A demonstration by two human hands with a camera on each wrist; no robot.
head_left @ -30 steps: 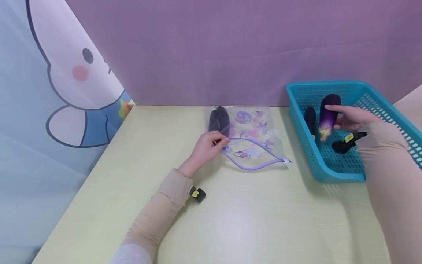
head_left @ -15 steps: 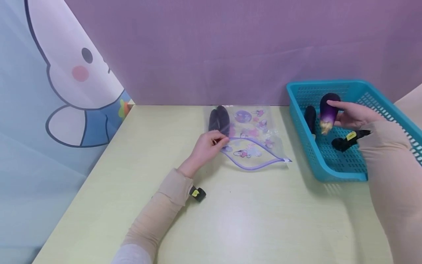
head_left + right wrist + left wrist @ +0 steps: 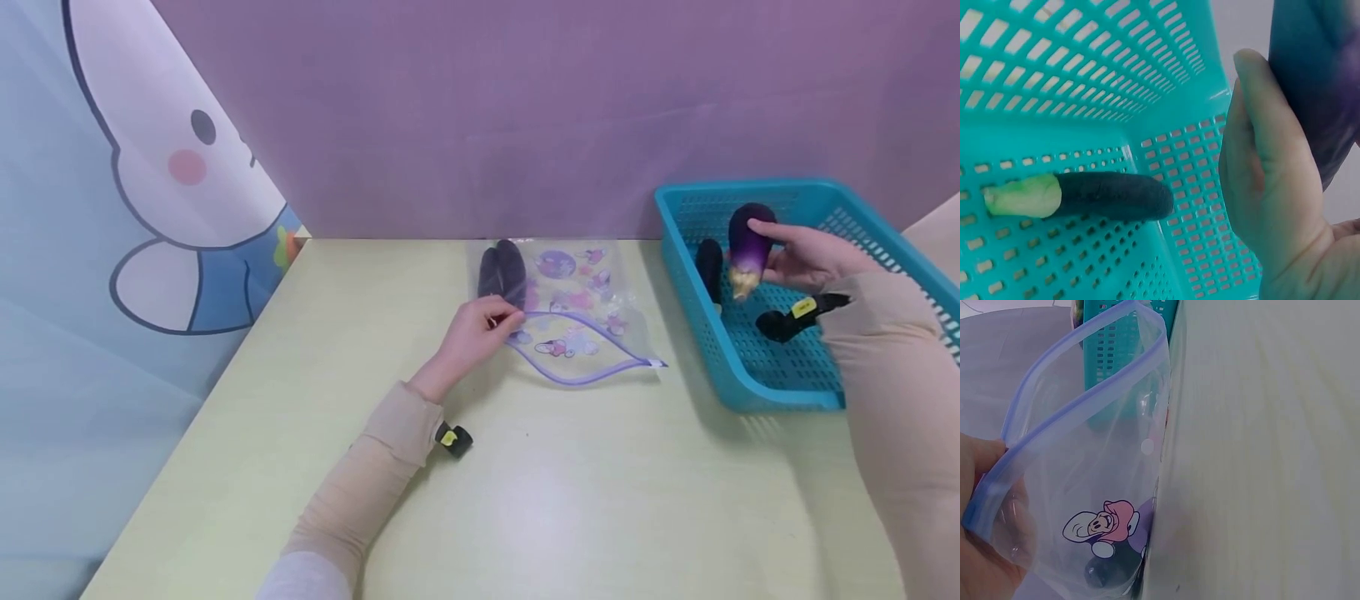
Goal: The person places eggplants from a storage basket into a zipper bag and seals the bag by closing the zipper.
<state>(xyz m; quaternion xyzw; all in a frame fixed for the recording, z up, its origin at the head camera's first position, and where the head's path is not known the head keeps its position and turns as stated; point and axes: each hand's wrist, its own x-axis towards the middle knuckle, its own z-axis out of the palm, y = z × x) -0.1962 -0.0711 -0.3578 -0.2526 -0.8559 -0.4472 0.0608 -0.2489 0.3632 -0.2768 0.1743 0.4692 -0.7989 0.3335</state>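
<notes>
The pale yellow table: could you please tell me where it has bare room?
Bare table: front middle, between the beige left sleeve and beige right sleeve; left side, beside the printed blue cloth. Crowded: back middle, with the left hand and clear plastic zip bag around two dark elongated eggplants; right side, with the turquoise perforated plastic basket.

The basket point(image 3: 787, 398) is teal, the held eggplant point(image 3: 748, 247) dark purple, the clear bag point(image 3: 573, 298) cartoon-printed.

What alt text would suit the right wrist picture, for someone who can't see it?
A person's right hand grips a dark eggplant at the right edge; a second eggplant with a pale green stem end lies in a perforated turquoise basket.
</notes>
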